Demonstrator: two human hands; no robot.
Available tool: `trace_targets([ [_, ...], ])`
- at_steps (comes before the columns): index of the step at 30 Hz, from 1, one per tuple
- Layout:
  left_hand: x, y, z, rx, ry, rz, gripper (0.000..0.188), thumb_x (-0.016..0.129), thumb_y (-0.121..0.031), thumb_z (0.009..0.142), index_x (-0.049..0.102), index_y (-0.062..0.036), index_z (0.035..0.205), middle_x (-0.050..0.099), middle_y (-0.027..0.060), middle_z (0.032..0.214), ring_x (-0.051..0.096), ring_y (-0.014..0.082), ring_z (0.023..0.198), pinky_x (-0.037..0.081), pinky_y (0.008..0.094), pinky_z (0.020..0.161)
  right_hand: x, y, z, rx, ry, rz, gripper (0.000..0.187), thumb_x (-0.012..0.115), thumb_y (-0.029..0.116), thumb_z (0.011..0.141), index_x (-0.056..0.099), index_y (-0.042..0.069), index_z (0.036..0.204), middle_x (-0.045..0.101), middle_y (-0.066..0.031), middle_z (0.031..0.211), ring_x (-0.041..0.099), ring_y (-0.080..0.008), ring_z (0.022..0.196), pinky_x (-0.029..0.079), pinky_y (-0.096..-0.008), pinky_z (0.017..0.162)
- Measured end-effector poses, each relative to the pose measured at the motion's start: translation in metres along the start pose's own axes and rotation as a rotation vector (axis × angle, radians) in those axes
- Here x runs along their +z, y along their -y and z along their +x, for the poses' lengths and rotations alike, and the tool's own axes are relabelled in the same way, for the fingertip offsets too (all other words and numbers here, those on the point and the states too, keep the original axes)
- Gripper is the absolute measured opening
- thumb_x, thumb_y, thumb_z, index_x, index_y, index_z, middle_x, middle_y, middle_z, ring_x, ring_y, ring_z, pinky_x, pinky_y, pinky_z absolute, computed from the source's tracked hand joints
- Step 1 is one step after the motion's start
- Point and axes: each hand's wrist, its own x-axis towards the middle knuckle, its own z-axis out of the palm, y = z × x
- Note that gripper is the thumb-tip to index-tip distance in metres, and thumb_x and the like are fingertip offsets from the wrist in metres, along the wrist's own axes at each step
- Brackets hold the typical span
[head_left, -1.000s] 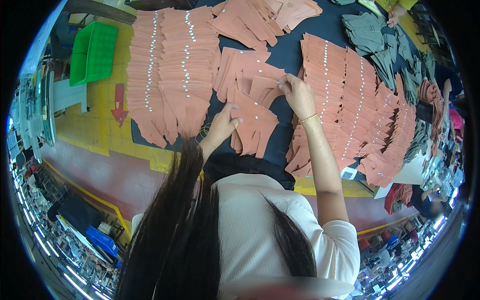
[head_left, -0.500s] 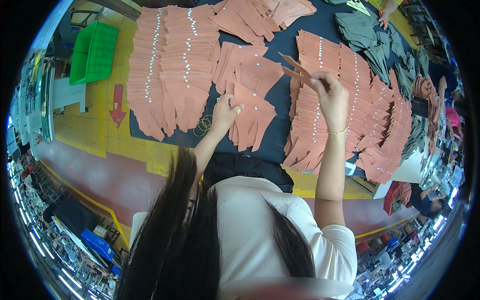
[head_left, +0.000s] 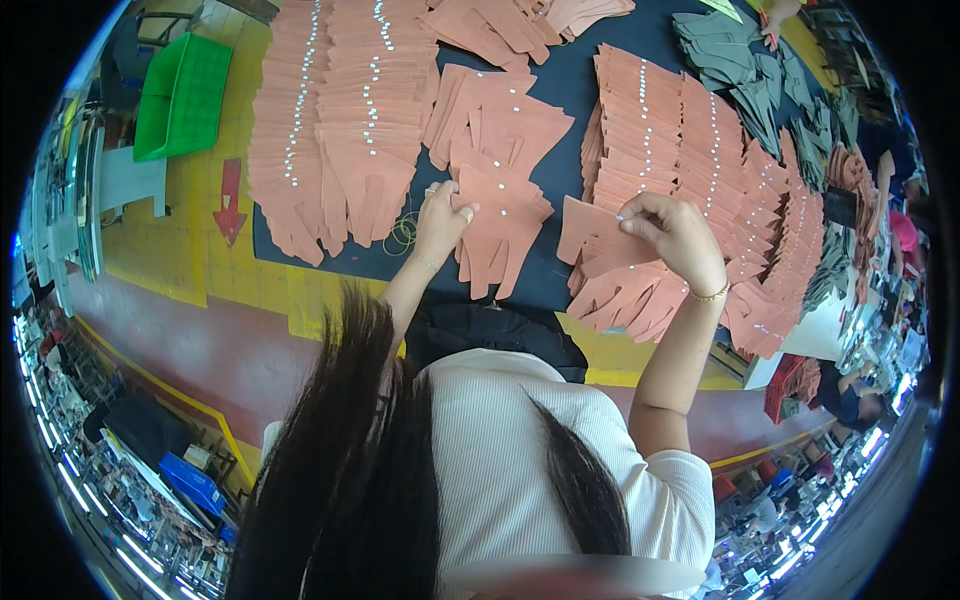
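On the dark table in front of me lies a small stack of salmon-pink, glove-shaped cut pieces (head_left: 500,225) with finger-like strips and a small white sticker on top. My left hand (head_left: 440,222) is closed on the left edge of this stack, its thumb over the top piece. To the right, my right hand (head_left: 672,235) pinches a flat salmon-pink cut piece (head_left: 598,240) between thumb and fingers. That piece is above the lower end of a long overlapping row of similar pieces (head_left: 625,140). Its far side is partly hidden by my fingers.
More overlapping rows of salmon pieces (head_left: 345,150) lie at the left, beside thin yellow rubber bands (head_left: 400,235). Grey-green pieces (head_left: 715,50) are at the far right, near another person's hand (head_left: 775,15). A green crate (head_left: 185,95) stands left of the table.
My right hand has come down and nearer to me, turning the held piece from edge-on to flatter above the right row. My left hand stays at the stack's edge.
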Motion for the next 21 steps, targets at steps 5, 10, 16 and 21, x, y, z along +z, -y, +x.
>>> trace_targets([
  [5,0.005,0.004,0.002,-0.031,-0.042,0.018,0.036,0.077,-0.016,0.073,0.059,0.0016,0.099,0.052,0.0133,0.090,0.052,0.0255,0.079,0.046,0.0347,0.071,0.009,-0.002,-0.005,0.010,0.066,-0.052,0.010,0.069,0.009,0.079,0.069,0.003,0.086,0.063,-0.0120,0.067,0.054,-0.0198,0.054,0.043,-0.0321,0.055],
  [10,0.008,0.005,0.000,-0.095,-0.064,-0.092,0.036,0.078,-0.012,0.073,0.059,0.0006,0.101,0.052,0.0087,0.093,0.052,0.0186,0.076,0.047,0.0312,0.070,0.011,-0.005,-0.009,0.010,0.041,-0.051,0.010,0.069,0.009,0.078,0.068,0.002,0.085,0.063,-0.0120,0.066,0.055,-0.0213,0.054,0.044,-0.0324,0.055],
  [16,0.006,0.002,-0.002,-0.085,-0.087,-0.171,0.036,0.078,-0.012,0.074,0.060,0.0005,0.102,0.051,0.0074,0.092,0.052,0.0163,0.073,0.048,0.0294,0.069,0.014,-0.006,-0.011,0.006,0.020,-0.021,0.011,0.069,0.009,0.079,0.068,0.002,0.087,0.066,-0.0130,0.072,0.059,-0.0232,0.058,0.046,-0.0320,0.058],
  [21,0.002,0.001,-0.002,-0.105,-0.049,-0.136,0.025,0.076,-0.009,0.075,0.062,0.0015,0.093,0.053,0.0086,0.088,0.054,0.0171,0.068,0.048,0.0302,0.065,0.014,-0.004,-0.012,0.014,0.021,0.001,0.011,0.069,0.009,0.080,0.067,0.001,0.088,0.068,-0.0134,0.075,0.063,-0.0245,0.062,0.048,-0.0320,0.060],
])
